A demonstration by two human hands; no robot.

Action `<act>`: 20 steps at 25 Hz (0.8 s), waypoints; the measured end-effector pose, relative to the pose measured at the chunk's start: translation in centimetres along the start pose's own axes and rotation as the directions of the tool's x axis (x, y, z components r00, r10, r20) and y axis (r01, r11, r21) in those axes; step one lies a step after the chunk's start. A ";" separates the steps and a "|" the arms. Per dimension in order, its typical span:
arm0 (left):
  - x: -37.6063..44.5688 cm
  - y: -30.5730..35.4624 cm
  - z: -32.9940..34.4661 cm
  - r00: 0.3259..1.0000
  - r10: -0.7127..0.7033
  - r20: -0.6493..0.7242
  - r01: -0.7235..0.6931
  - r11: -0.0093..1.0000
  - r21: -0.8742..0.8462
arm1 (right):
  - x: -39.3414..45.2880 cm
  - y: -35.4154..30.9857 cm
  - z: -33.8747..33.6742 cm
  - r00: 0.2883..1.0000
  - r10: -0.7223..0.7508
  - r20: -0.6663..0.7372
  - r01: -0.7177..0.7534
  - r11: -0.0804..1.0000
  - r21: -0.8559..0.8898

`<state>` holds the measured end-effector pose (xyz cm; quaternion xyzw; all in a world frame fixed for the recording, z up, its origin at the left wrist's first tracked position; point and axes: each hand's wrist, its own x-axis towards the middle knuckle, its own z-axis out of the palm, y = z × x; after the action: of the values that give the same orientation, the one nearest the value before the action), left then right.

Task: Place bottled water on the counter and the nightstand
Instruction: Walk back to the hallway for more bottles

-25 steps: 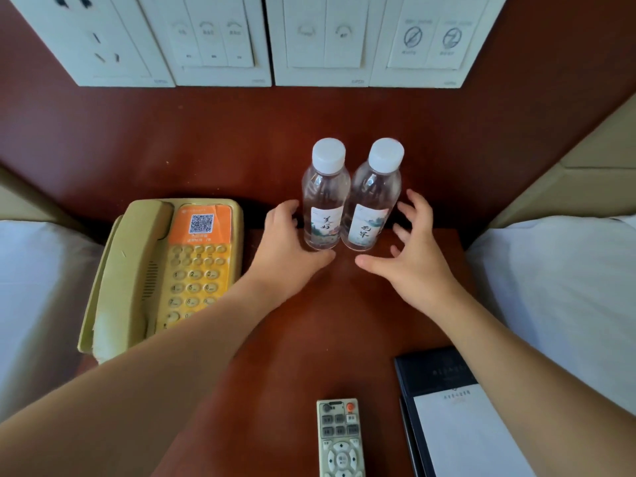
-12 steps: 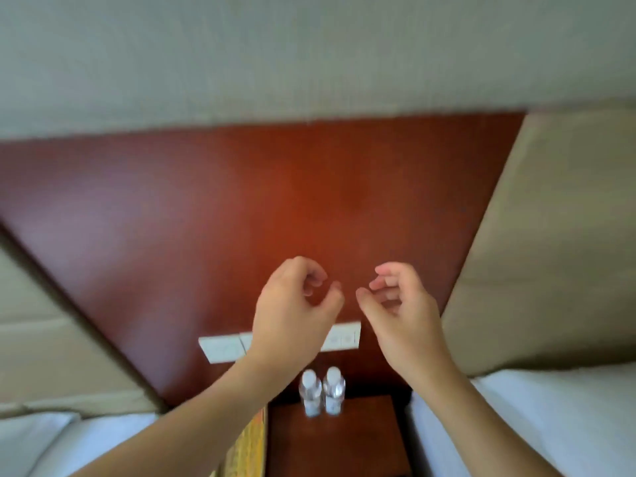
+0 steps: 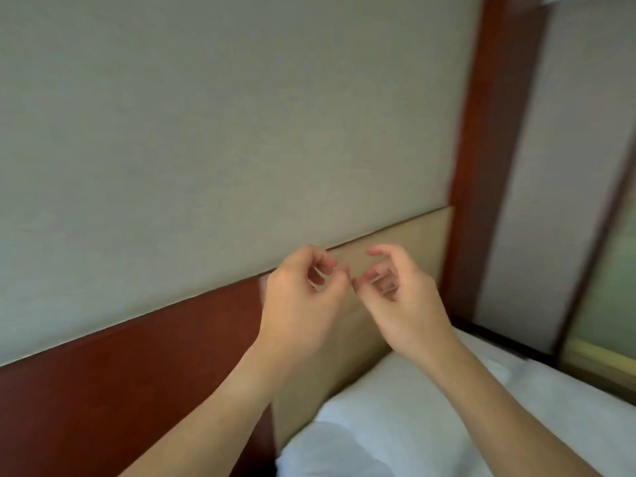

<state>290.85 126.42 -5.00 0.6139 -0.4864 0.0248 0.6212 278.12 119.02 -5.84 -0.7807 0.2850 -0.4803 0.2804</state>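
Both hands are up in front of the wall (image 3: 206, 132): left hand (image 3: 299, 297) and right hand (image 3: 402, 297), grips released, fingers loosely curled, holding nothing. Bottled water is out of view. White pillow (image 3: 395, 425) sits below.

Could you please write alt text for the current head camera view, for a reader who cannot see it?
Two bare hands, the left hand and the right hand, are raised side by side with fingers loosely curled, holding nothing. Behind them are a pale wall, a reddish wooden headboard panel and a beige padded panel. A white pillow lies at lower right; no water bottles are in view.
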 end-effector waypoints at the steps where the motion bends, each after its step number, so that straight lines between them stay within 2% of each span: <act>1: -1.0 2.6 2.6 0.998 0.034 0.046 -0.030 0.997 -0.077 | -1.2 -0.2 -4.2 0.998 0.017 -0.066 -0.020 0.998 -0.055; 5: -8.0 16.3 14.1 0.948 0.184 0.260 -0.076 0.923 -0.376 | -9.4 -1.9 -23.0 0.924 0.071 -0.377 -0.181 0.947 -0.265; 7: -13.6 25.0 19.0 0.889 0.298 0.348 -0.088 0.856 -0.510 | -15.7 -4.0 -32.4 0.851 0.094 -0.516 -0.295 0.900 -0.322; 10: -24.4 38.0 24.6 0.777 0.426 0.464 -0.017 0.751 -0.660 | -26.9 -8.6 -44.9 0.722 0.087 -0.686 -0.469 0.790 -0.394; 13: -38.1 50.8 26.7 0.640 0.585 0.499 0.021 0.635 -0.772 | -41.3 -15.1 -56.3 0.571 0.015 -0.821 -0.654 0.613 -0.444; 15: -46.6 58.3 26.5 0.550 0.671 0.497 0.068 0.557 -0.827 | -50.6 -20.2 -62.4 0.459 -0.034 -0.888 -0.775 0.473 -0.418; 18: -58.1 67.9 25.1 0.441 0.775 0.454 0.145 0.437 -0.888 | -62.9 -27.5 -68.5 0.327 -0.118 -0.937 -0.892 0.290 -0.348; 20: -64.4 73.2 23.8 0.355 0.830 0.429 0.207 0.378 -0.902 | -68.9 -31.6 -71.0 0.232 -0.161 -0.959 -0.940 0.216 -0.263</act>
<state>197.42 162.08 2.79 -0.0169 -0.7960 -0.3964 0.4571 193.14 178.06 3.10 -0.2553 0.8274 -0.4406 -0.2370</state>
